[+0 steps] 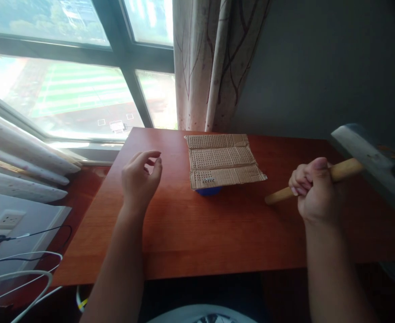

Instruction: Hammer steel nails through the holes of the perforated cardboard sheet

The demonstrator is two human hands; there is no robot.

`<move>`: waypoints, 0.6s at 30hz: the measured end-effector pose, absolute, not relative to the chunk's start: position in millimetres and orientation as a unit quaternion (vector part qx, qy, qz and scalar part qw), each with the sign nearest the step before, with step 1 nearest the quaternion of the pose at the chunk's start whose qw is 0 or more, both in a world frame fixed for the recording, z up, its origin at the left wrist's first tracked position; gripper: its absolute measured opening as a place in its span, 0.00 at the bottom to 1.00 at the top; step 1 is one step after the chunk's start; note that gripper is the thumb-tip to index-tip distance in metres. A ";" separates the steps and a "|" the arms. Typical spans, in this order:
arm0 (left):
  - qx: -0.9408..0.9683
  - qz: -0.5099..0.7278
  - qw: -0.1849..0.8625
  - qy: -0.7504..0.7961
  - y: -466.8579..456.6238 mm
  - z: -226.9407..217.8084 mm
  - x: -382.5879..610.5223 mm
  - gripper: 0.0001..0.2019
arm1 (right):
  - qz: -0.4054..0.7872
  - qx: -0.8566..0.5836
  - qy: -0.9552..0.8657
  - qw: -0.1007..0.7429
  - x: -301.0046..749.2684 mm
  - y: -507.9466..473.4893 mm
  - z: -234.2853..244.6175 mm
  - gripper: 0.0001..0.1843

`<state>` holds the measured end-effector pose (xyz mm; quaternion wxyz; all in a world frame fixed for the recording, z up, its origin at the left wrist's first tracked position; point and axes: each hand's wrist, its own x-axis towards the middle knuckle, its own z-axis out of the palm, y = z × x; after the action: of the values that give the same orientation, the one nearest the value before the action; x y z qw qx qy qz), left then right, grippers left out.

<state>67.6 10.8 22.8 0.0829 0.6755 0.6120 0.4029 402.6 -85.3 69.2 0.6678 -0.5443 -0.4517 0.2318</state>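
Note:
My right hand point(315, 190) is wrapped around the wooden handle of a hammer point(348, 169). The hammer's large grey head points up and right, and the handle's end sticks out to the left. Above the left side of the table, my left hand point(140, 177) is raised with thumb and forefinger curled nearly tip to tip; anything between them is too small to make out. Between the hands lies a creased cardboard sheet point(221, 157) full of small holes. Several small metal pieces, perhaps nails, show at its near left part point(208, 180). Under it a blue object point(208, 191) is partly hidden.
The reddish-brown wooden table point(197, 242) stands beside a window point(83, 98) with curtains point(197, 67). A wall socket point(9, 220) with a plug and loose cables point(32, 273) is at the lower left. A dark wall rises behind the table on the right.

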 end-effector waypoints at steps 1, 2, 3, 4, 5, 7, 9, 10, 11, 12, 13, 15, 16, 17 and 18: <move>0.669 0.370 0.053 0.642 12.8 23.5 59.8 0.12 | 0.229 -0.545 -0.449 0.670 403.2 -86.7 68.8 0.28; 0.663 0.332 0.033 0.671 14.7 23.5 52.2 0.12 | 0.225 -0.547 -0.447 0.671 403.7 -88.0 68.2 0.28; 0.652 0.292 0.025 0.699 16.7 22.8 44.9 0.12 | 0.218 -0.552 -0.446 0.670 403.9 -89.0 67.5 0.29; 0.645 0.251 0.030 0.721 18.8 21.4 38.1 0.12 | 0.213 -0.558 -0.445 0.667 404.0 -89.7 66.8 0.29; 0.639 0.217 0.040 0.737 20.9 19.3 31.8 0.12 | 0.208 -0.563 -0.446 0.664 404.0 -90.2 66.1 0.29; 0.625 0.179 0.061 0.758 25.1 14.3 21.5 0.12 | 0.205 -0.567 -0.447 0.661 403.7 -90.4 65.1 0.28; 0.615 0.166 0.071 0.768 28.5 9.9 15.1 0.12 | 0.203 -0.566 -0.447 0.663 403.0 -90.3 65.0 0.28; 0.613 0.160 0.073 0.770 29.7 8.4 13.6 0.13 | 0.201 -0.565 -0.445 0.665 402.5 -90.3 65.1 0.28; 0.614 0.152 0.075 0.771 30.5 7.3 13.1 0.14 | 0.199 -0.563 -0.444 0.668 401.9 -90.3 65.3 0.28; 0.616 0.143 0.078 0.771 30.9 6.6 13.6 0.15 | 0.196 -0.561 -0.443 0.671 401.4 -90.5 65.4 0.28; 0.618 0.135 0.080 0.770 31.1 6.2 14.9 0.16 | 0.194 -0.558 -0.443 0.674 400.8 -90.8 65.4 0.28; 0.627 0.121 0.077 0.766 30.9 5.5 18.4 0.16 | 0.198 -0.547 -0.445 0.681 399.9 -91.8 65.1 0.28; 0.629 0.114 0.074 0.765 30.8 5.1 20.1 0.16 | 0.202 -0.540 -0.446 0.685 399.5 -92.5 64.8 0.28; 0.631 0.106 0.070 0.766 30.7 4.9 21.7 0.16 | 0.207 -0.534 -0.445 0.688 399.2 -93.1 64.4 0.28; 0.633 0.096 0.064 0.766 30.6 4.8 23.0 0.15 | 0.212 -0.530 -0.444 0.691 398.8 -93.7 64.1 0.28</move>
<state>23.0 30.6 4.8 0.0638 0.6327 0.7658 0.0960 398.8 -93.7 64.1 0.6908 -0.5297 -0.4442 0.2118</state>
